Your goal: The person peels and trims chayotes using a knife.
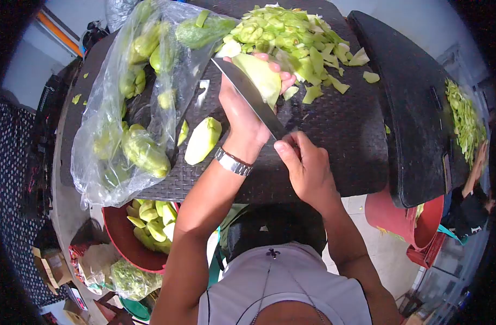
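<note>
My left hand [242,111], with a metal watch on its wrist, is wrapped round a pale green peeled chayote [260,77] above the dark woven table. In my right hand [308,165] is the handle of a knife [253,100]; its broad blade slants up to the left across my left palm, beside the chayote. A peeled piece [203,141] lies on the table left of my left hand. Behind my hands a heap of green peelings [291,38] spreads out. At the left a clear plastic bag [175,81] holds several unpeeled chayotes [145,150].
Below the table's left edge, a red bucket [115,233] holds cut pieces [153,219]. At the right stand a second black table [407,108] with peelings [464,122], another red bucket [429,222], and a person's arm [477,169].
</note>
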### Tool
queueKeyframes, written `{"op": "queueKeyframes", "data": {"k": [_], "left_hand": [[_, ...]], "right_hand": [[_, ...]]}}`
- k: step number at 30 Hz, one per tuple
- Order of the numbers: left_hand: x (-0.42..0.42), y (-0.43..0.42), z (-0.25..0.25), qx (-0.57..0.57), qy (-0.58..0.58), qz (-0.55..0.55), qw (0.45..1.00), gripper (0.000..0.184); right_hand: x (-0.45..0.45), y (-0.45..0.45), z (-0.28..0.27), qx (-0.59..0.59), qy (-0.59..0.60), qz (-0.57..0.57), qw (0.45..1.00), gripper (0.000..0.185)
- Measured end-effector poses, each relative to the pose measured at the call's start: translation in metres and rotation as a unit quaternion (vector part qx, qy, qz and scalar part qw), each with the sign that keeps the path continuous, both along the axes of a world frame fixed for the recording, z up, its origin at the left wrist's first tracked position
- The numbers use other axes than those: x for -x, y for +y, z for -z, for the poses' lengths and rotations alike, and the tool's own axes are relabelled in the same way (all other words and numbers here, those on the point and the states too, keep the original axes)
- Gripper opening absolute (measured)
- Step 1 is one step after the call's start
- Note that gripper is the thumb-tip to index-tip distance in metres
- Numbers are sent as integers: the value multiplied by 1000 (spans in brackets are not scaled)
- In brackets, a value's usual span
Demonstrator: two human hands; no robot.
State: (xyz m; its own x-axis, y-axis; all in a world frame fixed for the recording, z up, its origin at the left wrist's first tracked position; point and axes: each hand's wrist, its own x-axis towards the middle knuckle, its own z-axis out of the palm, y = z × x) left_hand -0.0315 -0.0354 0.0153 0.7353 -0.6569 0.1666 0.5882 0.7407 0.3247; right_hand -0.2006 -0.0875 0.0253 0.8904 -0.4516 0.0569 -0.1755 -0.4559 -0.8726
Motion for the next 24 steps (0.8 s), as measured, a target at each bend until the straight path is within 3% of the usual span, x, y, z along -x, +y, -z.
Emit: {"op": "queueKeyframes", "data": {"k": [4, 7, 14, 16, 19, 22, 24], "left_hand": [[10, -3, -6, -77, 9, -60, 995, 59], [13, -6, -8, -33, 39, -79, 996, 64], [24, -7, -15, -103, 18, -98, 990, 67], [23, -10, -13, -153, -41, -120, 980, 64], [20, -11, -7, -182, -66, -122, 974, 57], [18, -8, -10, -172, -29, -83, 981, 55], [11, -11, -10, -169, 2, -117, 979, 54]], "right_hand": [[-4, -1, -5, 6, 16, 16, 1000, 42], [-7, 0, -2, 5, 10, 26, 1000, 42], [-21, -7, 4, -29, -34, 28, 999, 47], [-24, -11, 6, -50, -12, 20, 998, 51], [-22, -32, -8, -335, 81, -61, 937, 60], [-21, -57, 4, -532, 105, -145, 827, 69], [-19, -60, 0, -592, 99, -154, 785, 76]]}}
